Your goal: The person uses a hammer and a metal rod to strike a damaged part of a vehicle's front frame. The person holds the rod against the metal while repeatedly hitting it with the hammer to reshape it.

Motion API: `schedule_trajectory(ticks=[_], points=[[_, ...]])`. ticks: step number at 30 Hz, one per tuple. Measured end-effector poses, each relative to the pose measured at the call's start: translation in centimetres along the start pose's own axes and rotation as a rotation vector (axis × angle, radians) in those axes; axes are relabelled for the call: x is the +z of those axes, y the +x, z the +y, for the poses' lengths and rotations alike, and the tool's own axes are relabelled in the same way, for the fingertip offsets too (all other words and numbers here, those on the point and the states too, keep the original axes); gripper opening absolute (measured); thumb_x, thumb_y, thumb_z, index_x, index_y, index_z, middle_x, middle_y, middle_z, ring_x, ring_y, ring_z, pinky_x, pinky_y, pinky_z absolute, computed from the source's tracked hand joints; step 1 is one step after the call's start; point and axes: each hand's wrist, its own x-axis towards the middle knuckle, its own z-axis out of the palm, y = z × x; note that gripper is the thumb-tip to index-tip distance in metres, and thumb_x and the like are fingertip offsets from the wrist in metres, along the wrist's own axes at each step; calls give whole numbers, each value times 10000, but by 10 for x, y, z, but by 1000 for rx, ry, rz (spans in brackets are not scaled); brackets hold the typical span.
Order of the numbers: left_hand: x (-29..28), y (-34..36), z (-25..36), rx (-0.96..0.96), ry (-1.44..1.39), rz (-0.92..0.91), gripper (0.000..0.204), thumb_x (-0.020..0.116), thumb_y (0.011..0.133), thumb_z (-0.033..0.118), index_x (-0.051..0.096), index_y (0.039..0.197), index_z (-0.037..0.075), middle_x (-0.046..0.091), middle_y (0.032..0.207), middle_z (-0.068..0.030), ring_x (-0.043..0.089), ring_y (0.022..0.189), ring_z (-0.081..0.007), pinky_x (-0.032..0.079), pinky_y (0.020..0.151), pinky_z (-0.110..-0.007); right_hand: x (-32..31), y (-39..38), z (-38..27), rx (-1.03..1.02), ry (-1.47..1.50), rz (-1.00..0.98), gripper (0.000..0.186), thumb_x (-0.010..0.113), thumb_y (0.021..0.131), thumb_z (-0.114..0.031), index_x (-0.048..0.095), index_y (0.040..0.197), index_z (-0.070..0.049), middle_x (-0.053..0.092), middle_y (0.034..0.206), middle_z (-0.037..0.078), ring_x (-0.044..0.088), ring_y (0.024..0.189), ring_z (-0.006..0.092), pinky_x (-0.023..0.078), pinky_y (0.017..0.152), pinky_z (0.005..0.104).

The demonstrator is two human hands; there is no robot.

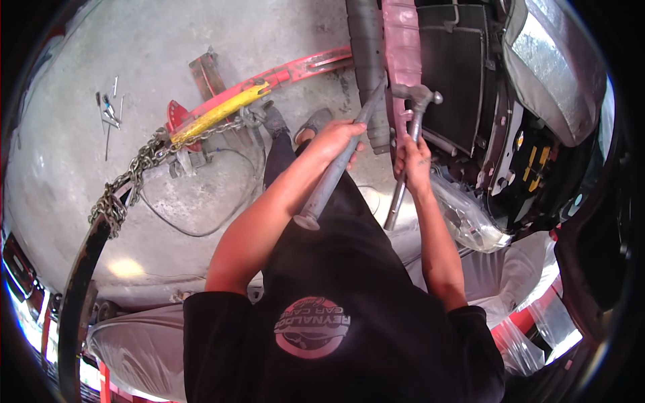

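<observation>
My left hand (338, 142) is closed around a long grey metal bar (325, 193) with a flared, flat lower end. Its thinner upper end lies against, or just above, the boundary between a dark ribbed bar (367, 47) and a pink-painted metal beam (403, 41). In my right hand (415, 162) is a ball-peen hammer (419, 97), gripped partway along its metal handle. The hammer's head is over the pink beam, close to the bar's upper end; whether they touch I cannot tell.
Right of the beam are a dark radiator (450, 80) and a grey-covered headlight (547, 74). On the left, a red and yellow pulling arm (225, 111) with a chain (138, 168) crosses the concrete floor. Loose tools (109, 114) lie beyond it. Clear plastic sheeting (514, 269) hangs at right.
</observation>
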Motion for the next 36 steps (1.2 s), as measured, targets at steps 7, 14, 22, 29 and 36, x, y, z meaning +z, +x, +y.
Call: schedule_trajectory(ticks=[7,14,22,29,36], points=[[12,5,-6,57,-24,40,317,624,991,268,612,1171,7,595,758,-106,531,427,-178,416,350,-335,4,8,6,-188,-37,282,245,548,1064,-245,445,888,-109,435,577,-17,437,409,99,380,346,287],[-4,7,-7,76,-62,0,337,633,985,270,619,1195,6,598,777,-103,546,458,-168,434,375,-324,10,10,-22,-76,-194,102,194,602,1045,-245,506,948,-106,476,627,-17,441,428,80,364,364,259],[-37,6,-34,87,-158,-127,394,638,988,271,566,1294,34,577,771,-52,523,466,-138,419,391,-303,3,23,-53,55,-401,-21,246,658,1006,-312,503,916,-142,469,651,-54,443,475,65,366,411,249],[-89,-6,-75,82,-67,-168,465,623,992,181,446,1397,39,582,803,-78,567,471,-147,472,390,-303,5,-15,-69,35,-304,111,245,679,992,-318,551,988,-109,480,643,-21,454,474,95,382,427,282],[-103,4,-112,298,465,91,517,679,886,33,482,1363,25,626,851,-131,625,596,-198,471,519,-340,3,-14,-94,-38,-553,42,309,617,1014,-334,543,938,-44,518,597,30,496,454,124,391,419,276]])
